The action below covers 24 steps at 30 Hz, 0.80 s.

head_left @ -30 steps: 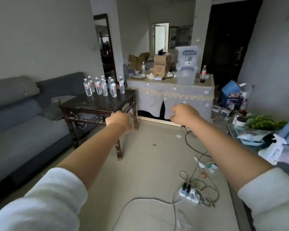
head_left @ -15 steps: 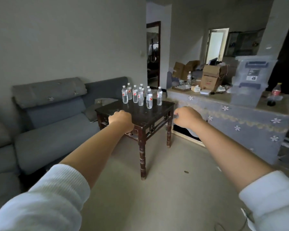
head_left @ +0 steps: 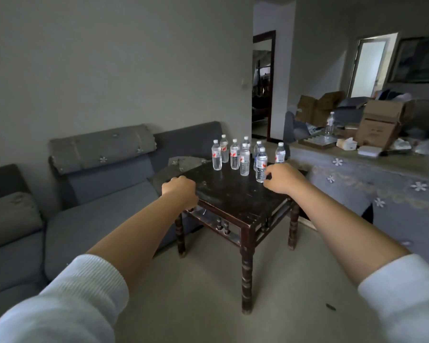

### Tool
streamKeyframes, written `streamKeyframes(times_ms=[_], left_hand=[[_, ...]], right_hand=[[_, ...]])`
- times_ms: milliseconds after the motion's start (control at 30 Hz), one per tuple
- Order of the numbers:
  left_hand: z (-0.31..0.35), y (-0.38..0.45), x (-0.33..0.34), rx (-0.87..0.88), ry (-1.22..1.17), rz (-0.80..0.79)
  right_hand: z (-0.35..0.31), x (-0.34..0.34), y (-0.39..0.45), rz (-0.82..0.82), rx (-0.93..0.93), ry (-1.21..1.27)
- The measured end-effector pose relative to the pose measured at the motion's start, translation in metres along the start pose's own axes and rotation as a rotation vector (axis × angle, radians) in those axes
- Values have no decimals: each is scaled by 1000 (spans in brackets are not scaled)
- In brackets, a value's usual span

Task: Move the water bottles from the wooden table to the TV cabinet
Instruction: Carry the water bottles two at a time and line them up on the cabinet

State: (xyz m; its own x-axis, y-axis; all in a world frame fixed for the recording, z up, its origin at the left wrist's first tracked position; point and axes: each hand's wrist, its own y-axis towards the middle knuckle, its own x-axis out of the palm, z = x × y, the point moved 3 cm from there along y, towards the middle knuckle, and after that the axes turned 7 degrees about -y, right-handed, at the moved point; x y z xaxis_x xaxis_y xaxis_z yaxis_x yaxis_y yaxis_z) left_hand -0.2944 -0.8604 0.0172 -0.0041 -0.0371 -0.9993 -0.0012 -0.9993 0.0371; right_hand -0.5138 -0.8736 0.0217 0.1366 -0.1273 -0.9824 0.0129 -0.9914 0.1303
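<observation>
Bottle (head_left: 261, 164) stands just beside right hand (head_left: 281, 178) on table (head_left: 233, 194).

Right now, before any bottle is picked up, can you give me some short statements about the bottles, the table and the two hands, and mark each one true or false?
1. The water bottles all stand upright on the wooden table. True.
2. The left hand holds a bottle. False: its fingers are curled and it holds nothing.
3. The right hand is beside the nearest bottle. True.
4. The bottles lie on the sofa. False: they are on the table, next to the sofa.
5. One more bottle stands on the cloth-covered cabinet. True.
</observation>
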Motion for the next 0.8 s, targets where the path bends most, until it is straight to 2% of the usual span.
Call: streamKeyframes(times_ms=[400, 800], left_hand=[[-24, 220, 25, 29, 31, -58], [-1, 455, 15, 20, -23, 14]], right_hand=[[2, 52, 221, -115, 31, -14], [41, 65, 460, -78, 19, 3]])
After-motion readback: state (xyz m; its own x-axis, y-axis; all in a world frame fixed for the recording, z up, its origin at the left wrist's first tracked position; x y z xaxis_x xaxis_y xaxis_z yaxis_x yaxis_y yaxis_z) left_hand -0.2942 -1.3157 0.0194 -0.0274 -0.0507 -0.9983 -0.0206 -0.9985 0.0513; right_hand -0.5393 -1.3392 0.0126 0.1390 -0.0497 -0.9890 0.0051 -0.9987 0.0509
